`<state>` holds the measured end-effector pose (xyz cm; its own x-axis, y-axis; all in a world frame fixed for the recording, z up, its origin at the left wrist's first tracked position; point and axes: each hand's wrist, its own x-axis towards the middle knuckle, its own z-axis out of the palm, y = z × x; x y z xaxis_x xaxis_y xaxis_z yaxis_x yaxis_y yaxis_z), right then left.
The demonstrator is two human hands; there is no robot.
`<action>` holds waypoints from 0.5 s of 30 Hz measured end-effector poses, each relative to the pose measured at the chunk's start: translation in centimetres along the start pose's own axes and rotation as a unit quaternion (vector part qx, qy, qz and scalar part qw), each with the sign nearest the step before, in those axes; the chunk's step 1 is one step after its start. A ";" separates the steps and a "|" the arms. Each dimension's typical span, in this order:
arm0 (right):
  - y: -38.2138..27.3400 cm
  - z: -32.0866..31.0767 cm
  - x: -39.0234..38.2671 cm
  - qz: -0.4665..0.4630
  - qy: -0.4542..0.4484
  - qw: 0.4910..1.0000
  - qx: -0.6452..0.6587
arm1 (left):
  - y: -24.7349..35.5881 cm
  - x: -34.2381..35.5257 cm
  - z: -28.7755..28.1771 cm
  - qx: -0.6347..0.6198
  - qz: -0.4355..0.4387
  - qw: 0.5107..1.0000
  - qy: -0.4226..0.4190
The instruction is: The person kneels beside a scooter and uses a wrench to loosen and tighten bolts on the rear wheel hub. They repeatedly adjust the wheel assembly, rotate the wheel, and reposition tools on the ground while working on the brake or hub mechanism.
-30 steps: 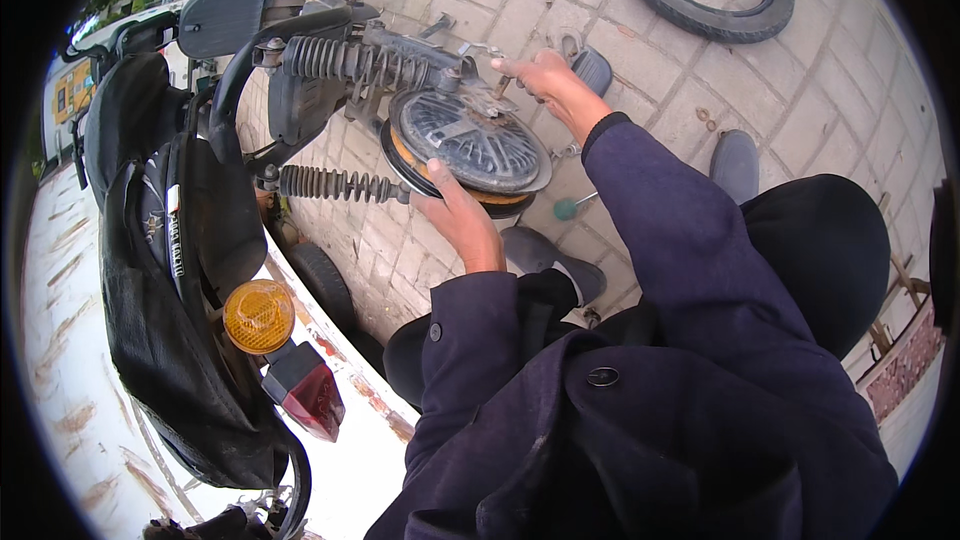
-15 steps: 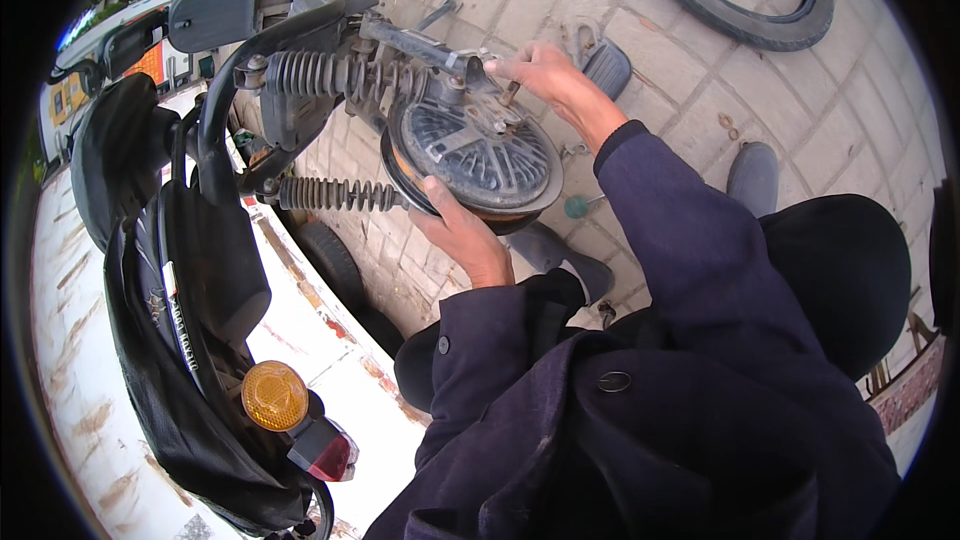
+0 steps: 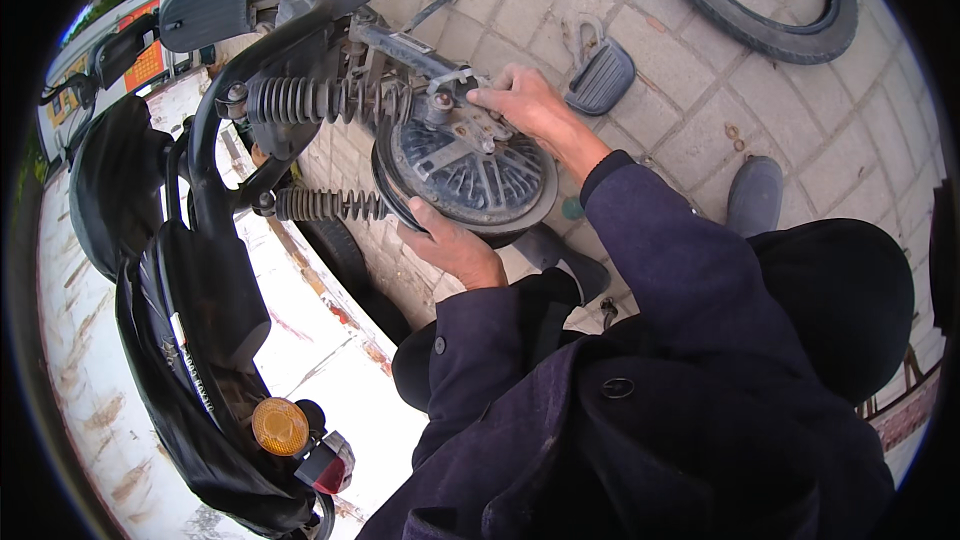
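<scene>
A scooter (image 3: 215, 130) lies tilted at the left, with springs on two shock absorbers (image 3: 310, 100) and a swingarm (image 3: 400, 48). My left hand (image 3: 450, 250) grips the lower-left rim of a round, dusty wheel hub motor (image 3: 475, 175), thumb on top and fingers mostly underneath. My right hand (image 3: 525, 105) is closed at the axle bracket (image 3: 475, 130) on top of the hub, thumb or forefinger near the swingarm's end; its gripping fingers are partly hidden. A grey ridged plate (image 3: 600, 75) with a looped end lies on the paving right of my right hand.
A loose tyre (image 3: 760, 35) lies at the upper right. Another dark tyre (image 3: 335, 255) is below the scooter beside a white, scuffed surface (image 3: 330, 350). My grey shoes (image 3: 755, 195) and bent knees frame the paving. A small green-handled item (image 3: 572, 208) lies by the hub.
The hub's top has tipped further into view and sits closer beneath the swingarm. My right hand has moved down and left with the axle. The view has shifted slightly.
</scene>
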<state>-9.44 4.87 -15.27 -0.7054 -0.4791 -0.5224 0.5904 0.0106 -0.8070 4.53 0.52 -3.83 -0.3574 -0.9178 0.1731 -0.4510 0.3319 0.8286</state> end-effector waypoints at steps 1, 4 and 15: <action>-0.1 -0.2 0.1 0.003 -0.003 1.000 -0.003 | 0.0 0.0 0.0 0.005 0.006 1.000 0.000; -0.6 -0.6 -0.4 -0.018 0.016 0.999 0.024 | 0.0 0.0 0.1 0.016 0.023 1.000 -0.001; -2.0 -4.8 -1.8 -0.056 -0.039 0.998 -0.004 | -0.2 0.1 -0.2 0.014 0.045 0.999 -0.016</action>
<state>-11.25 9.89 -13.99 -0.7342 -0.5442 -0.4059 0.5057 -0.0395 -0.8618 4.75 0.30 -3.91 -0.4240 -0.8763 0.2286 -0.4382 0.4194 0.7950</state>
